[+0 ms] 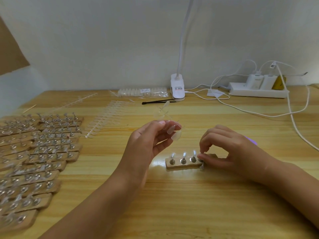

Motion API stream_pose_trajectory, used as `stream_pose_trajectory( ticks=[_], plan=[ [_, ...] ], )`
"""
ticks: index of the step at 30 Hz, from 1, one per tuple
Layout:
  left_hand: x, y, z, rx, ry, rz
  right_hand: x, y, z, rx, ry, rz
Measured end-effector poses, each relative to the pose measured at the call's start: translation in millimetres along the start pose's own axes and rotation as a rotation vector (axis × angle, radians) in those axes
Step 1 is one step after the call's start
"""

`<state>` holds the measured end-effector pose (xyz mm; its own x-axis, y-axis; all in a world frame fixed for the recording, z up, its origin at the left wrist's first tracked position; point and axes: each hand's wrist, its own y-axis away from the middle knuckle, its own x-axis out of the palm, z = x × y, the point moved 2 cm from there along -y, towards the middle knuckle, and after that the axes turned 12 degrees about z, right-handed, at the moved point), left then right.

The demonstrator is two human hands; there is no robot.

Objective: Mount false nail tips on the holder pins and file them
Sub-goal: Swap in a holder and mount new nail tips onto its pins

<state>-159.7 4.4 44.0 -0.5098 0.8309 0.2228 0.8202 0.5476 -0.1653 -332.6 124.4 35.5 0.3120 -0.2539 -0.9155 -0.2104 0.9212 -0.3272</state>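
Observation:
A small wooden holder block (179, 166) lies on the table in front of me with three metal pins (183, 159) showing, each carrying a clear nail tip. My right hand (229, 149) pinches something at the block's right end, over a fourth pin (200, 159); its fingers hide what is pinched. My left hand (148, 144) is raised above and left of the block and holds a clear strip of nail tips (165, 111) between thumb and fingers. A purple object (251, 141), partly hidden, lies behind my right hand.
Many wooden holder blocks (43, 152) with mounted tips cover the left of the table. Clear tip strips (103, 121), a bag of tips (143, 92) and a black stick (157, 101) lie further back. A clip lamp (177, 88), power strip (257, 91) and cables (293, 118) occupy the back right.

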Motion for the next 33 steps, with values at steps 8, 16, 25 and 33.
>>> stream_pose_trajectory(
  ticks=[8, 16, 25, 33],
  plan=[
    [5.7, 5.1, 0.0, 0.084, -0.405, 0.061, -17.8, -1.1, 6.8, 0.239, -0.451, -0.297],
    [18.6, 13.9, -0.4, 0.222, -0.658, 0.134, -27.8, -15.6, 37.8, 0.302, -0.808, -0.390],
    [22.3, 17.4, -0.2, 0.434, -1.028, 0.119, -28.4, -13.0, 36.8, 0.284, -0.542, -0.397],
    [30.0, 22.1, -8.7, 0.613, -1.243, 0.031, -26.6, -14.7, 49.9, 0.223, -0.351, -0.420]
  ],
)
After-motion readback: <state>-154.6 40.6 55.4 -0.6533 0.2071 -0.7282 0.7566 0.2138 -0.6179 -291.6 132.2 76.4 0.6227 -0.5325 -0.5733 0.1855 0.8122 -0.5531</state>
